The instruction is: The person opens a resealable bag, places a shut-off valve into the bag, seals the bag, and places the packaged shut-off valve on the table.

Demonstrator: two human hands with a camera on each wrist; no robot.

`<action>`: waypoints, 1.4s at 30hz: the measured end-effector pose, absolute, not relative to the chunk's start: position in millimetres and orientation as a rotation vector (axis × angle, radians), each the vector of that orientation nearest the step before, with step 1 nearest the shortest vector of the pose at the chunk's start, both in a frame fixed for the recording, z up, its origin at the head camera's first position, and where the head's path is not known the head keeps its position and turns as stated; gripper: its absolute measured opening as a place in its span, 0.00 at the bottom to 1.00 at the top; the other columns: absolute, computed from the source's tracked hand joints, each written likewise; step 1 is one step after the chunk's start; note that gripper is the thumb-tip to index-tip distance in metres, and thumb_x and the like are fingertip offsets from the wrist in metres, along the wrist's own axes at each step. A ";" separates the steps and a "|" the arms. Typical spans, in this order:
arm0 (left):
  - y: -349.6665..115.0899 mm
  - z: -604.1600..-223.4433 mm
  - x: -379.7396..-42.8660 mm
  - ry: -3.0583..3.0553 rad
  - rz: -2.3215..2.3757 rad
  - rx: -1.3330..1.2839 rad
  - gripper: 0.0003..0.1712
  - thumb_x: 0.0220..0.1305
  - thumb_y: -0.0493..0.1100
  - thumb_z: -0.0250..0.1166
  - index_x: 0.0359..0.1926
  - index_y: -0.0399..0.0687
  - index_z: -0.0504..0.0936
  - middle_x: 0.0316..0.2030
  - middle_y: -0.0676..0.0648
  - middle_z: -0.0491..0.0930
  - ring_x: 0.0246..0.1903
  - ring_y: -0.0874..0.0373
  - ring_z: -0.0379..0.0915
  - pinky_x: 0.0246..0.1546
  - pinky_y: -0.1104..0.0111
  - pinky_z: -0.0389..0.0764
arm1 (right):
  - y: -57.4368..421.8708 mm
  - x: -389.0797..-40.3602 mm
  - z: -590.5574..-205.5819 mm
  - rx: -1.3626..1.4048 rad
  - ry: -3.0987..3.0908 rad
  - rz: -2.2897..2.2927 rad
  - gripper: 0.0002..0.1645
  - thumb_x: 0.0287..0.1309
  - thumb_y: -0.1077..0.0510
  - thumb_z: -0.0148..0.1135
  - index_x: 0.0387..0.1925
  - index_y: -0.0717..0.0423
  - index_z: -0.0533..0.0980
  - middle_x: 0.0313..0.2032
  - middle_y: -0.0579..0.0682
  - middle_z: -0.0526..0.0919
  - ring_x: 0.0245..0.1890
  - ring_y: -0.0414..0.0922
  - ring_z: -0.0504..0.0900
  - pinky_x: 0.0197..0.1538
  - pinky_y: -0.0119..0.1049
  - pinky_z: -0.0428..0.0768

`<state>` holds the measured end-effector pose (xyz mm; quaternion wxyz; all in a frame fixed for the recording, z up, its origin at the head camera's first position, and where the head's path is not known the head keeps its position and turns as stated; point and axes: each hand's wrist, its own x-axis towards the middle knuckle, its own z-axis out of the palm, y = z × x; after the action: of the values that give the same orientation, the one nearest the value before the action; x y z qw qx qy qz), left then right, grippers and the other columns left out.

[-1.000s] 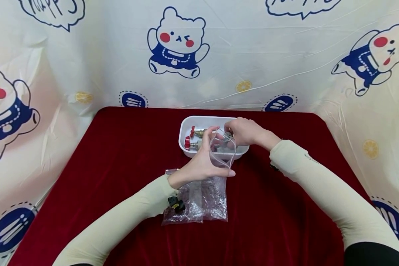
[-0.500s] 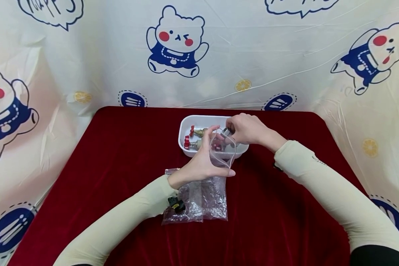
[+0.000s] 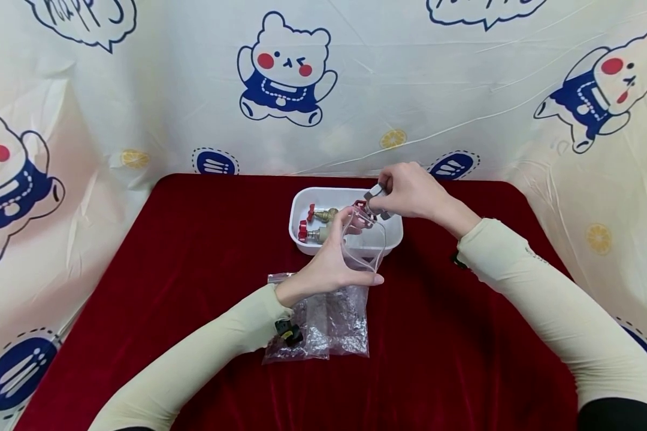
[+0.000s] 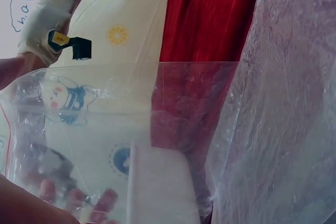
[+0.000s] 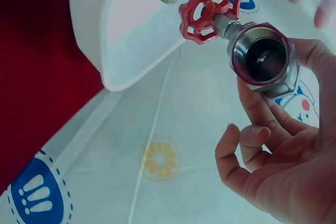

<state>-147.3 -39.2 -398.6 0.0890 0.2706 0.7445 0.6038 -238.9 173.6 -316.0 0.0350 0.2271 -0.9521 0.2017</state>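
Observation:
My right hand (image 3: pixel 412 191) pinches a silver gate valve (image 3: pixel 376 191) by its body, just above the tray. The right wrist view shows the red handwheel and threaded open end of this valve (image 5: pixel 237 38). My left hand (image 3: pixel 326 263) holds a clear plastic bag (image 3: pixel 359 261) by its mouth, spread wide between thumb and fingers. In the left wrist view, fingers show blurred through the bag (image 4: pixel 105 129). Inside the white tray (image 3: pixel 393 236) lie a brass valve (image 3: pixel 326 215) and a paler valve (image 3: pixel 316 234), each with a red handwheel; the left hand partly hides them.
Clear plastic bags (image 3: pixel 307 344) lie flat under and in front of the left wrist. Dark red cloth (image 3: pixel 447 335) covers the table, with a printed curtain (image 3: pixel 194 90) behind and at both sides.
My right hand has risen out of the tray with the silver valve, moving up and slightly right. The left hand keeps the bag spread in nearly the same place.

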 end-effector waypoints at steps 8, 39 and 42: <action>-36.8 -400.4 -146.9 2.239 1.801 0.791 0.72 0.45 0.43 0.85 0.80 0.47 0.44 0.68 0.44 0.61 0.70 0.49 0.60 0.69 0.49 0.67 | 178.2 -234.4 -298.0 0.670 -2.891 0.667 0.15 0.50 0.50 0.73 0.30 0.57 0.82 0.25 0.49 0.83 0.25 0.46 0.78 0.32 0.41 0.76; -32.7 -400.7 -148.2 2.235 1.809 0.773 0.72 0.44 0.44 0.85 0.81 0.48 0.44 0.68 0.43 0.63 0.69 0.49 0.62 0.67 0.52 0.69 | 173.2 -172.6 -223.2 0.398 -2.781 0.820 0.12 0.50 0.48 0.74 0.32 0.51 0.84 0.24 0.46 0.85 0.28 0.44 0.78 0.30 0.36 0.70; -32.0 -400.7 -148.1 2.241 1.813 0.769 0.72 0.44 0.44 0.85 0.81 0.49 0.45 0.67 0.43 0.64 0.69 0.49 0.62 0.67 0.53 0.69 | 172.9 -168.5 -219.1 0.398 -2.774 0.818 0.13 0.49 0.48 0.75 0.31 0.51 0.83 0.24 0.45 0.85 0.28 0.44 0.78 0.30 0.36 0.70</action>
<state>-148.1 -32.0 -400.7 0.0792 0.2571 0.7488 0.6058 -168.5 172.9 -219.1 0.1110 0.1356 -0.9444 0.2784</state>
